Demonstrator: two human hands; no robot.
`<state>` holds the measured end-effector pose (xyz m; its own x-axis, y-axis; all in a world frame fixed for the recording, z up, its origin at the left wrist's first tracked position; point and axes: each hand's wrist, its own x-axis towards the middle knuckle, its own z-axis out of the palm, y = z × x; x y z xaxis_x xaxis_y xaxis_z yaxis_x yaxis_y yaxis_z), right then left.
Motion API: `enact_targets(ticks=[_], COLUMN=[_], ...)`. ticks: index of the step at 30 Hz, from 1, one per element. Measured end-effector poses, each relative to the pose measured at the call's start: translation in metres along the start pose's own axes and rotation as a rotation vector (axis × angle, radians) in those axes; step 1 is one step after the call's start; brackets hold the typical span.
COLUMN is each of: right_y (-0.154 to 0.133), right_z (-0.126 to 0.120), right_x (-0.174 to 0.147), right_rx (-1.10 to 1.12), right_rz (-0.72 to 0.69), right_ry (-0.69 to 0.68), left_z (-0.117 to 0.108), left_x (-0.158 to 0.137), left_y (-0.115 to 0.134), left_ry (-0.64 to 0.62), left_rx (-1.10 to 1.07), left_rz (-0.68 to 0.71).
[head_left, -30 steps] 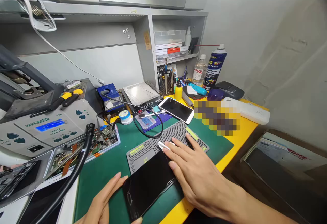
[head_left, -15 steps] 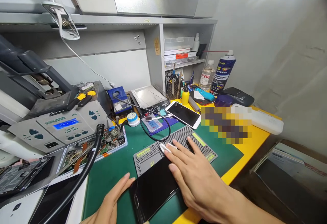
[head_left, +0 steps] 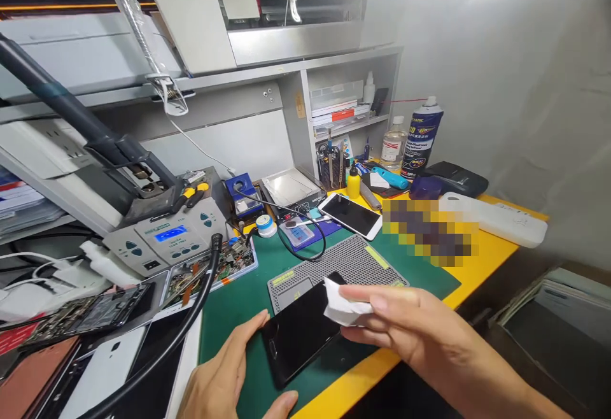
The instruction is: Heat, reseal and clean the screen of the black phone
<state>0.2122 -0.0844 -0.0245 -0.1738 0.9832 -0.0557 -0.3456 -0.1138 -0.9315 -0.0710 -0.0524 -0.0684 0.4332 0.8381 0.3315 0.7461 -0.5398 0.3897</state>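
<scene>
A black smartphone (head_left: 300, 336) lies screen up on the green mat (head_left: 424, 279), its far end over a grey perforated pad (head_left: 344, 256). My right hand (head_left: 415, 326) pinches a folded white tissue (head_left: 341, 303) above the phone's right end, partly hiding it. My left hand (head_left: 222, 365) rests around the phone's left end. Its fingers stretch along the mat to the far corner, while the thumb is spread apart near the bottom of the view.
Behind the pad are a white phone (head_left: 351, 215), a yellow bottle (head_left: 353, 184) and a spray can (head_left: 421, 142). On the left stand a soldering station (head_left: 165, 244) with a thick black hose (head_left: 191, 323) and a tray of circuit boards (head_left: 238, 260). A pixelated patch covers something at right.
My right hand has lifted off the phone's screen and turned, with the tissue now pinched above it. My left thumb shows apart from the phone. The view has shifted left and upward.
</scene>
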Motion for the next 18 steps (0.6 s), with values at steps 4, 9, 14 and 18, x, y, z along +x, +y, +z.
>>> enact_targets(ticks=[4, 9, 14, 18], right_y=[0.001, 0.009, 0.007, 0.012], right_z=[-0.009, -0.010, -0.009, -0.007], right_x=[-0.003, -0.006, -0.012, -0.017], right_rx=[0.202, 0.262, 0.198, 0.196], right_rz=[0.149, 0.236, 0.257, 0.251], right_ry=[0.027, -0.013, -0.110, -0.186], left_z=[-0.008, -0.008, -0.013, -0.010], left_x=[0.006, 0.006, 0.013, 0.025], left_y=[0.009, 0.036, 0.076, 0.100], left_ry=[-0.003, 0.159, -0.064, -0.354], left_rx=[-0.043, -0.234, -0.487, -0.788], left_rz=[-0.059, -0.213, -0.270, -0.414])
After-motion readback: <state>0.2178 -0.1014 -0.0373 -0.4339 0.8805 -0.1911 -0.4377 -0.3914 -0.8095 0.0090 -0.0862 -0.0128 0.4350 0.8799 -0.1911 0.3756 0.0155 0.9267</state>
